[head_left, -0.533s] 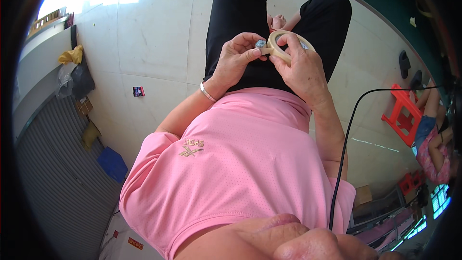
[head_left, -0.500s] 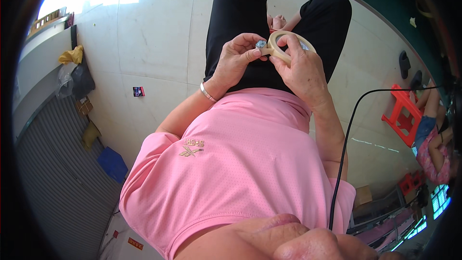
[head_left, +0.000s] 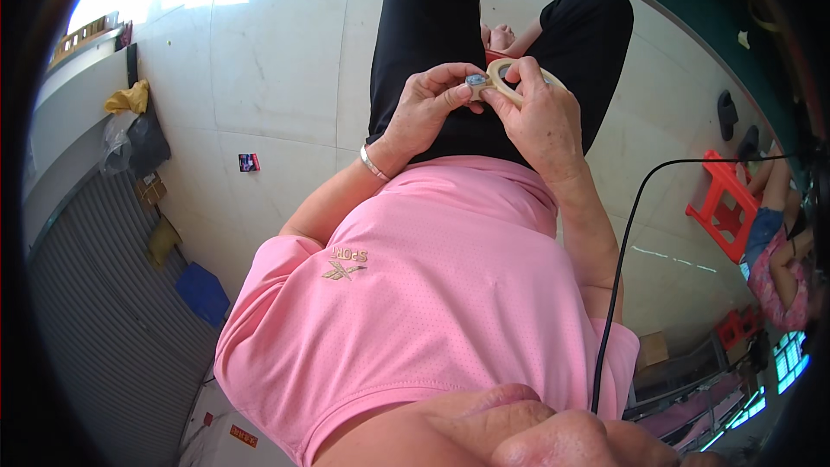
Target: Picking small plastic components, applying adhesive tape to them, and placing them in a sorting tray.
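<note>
Over my lap, my left hand (head_left: 430, 108) pinches a small blue-grey piece (head_left: 475, 80) between thumb and fingers. What kind of thing it is, I cannot make out. A roll of cream masking tape (head_left: 496, 78) sits in my right hand (head_left: 545, 121), whose fingers reach through and around the ring. The roll is close beside the small piece, and a short strip of tape runs between them. My fingers hide the far part of the roll and the underside of the piece.
A dark green tabletop (head_left: 692, 0) arches over the far right. A black cable (head_left: 629, 233) hangs past my right arm. Farther right are a red stool (head_left: 724, 207), dark slippers (head_left: 726, 115) and another seated person (head_left: 778, 277). Bags (head_left: 143, 138) and a blue bin (head_left: 202, 294) stand at left.
My right hand and the tape roll have shifted slightly toward my left hand. The small piece has turned, and the tape strip between them looks shorter.
</note>
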### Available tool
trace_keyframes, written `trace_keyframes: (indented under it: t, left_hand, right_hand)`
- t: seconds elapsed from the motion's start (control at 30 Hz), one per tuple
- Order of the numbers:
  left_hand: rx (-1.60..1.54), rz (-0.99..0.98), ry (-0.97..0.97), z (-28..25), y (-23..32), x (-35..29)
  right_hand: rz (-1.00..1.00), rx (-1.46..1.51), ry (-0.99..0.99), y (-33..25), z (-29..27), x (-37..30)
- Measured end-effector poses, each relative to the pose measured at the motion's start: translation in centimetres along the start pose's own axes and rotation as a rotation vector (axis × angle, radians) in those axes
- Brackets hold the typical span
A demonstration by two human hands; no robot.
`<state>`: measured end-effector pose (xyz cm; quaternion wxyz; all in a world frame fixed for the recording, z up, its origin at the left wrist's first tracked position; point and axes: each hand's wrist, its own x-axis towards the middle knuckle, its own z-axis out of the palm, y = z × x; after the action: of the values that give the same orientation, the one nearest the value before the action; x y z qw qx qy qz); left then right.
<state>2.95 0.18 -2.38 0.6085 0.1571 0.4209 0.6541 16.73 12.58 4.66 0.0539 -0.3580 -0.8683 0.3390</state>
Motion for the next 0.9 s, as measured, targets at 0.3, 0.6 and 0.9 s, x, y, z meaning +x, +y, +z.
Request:
trace_keyframes:
  t: [0.3,0.6,0.9]
  left_hand:
    - [-0.106,-0.178,-0.029,0.0,0.7,-0.2]
    - [0.064,-0.189,0.048,0.9,0.8,0.2]
    - [-0.229,-0.285,0.052,0.8,1.0,0.2]
  right_hand:
    - [0.228,0.327,-0.166,1.5,0.1,1.1]
    - [0.3,0.285,-0.253,1.4,0.0,0.8]
    - [0.296,0.252,-0.241,1.8,0.4,0.5]
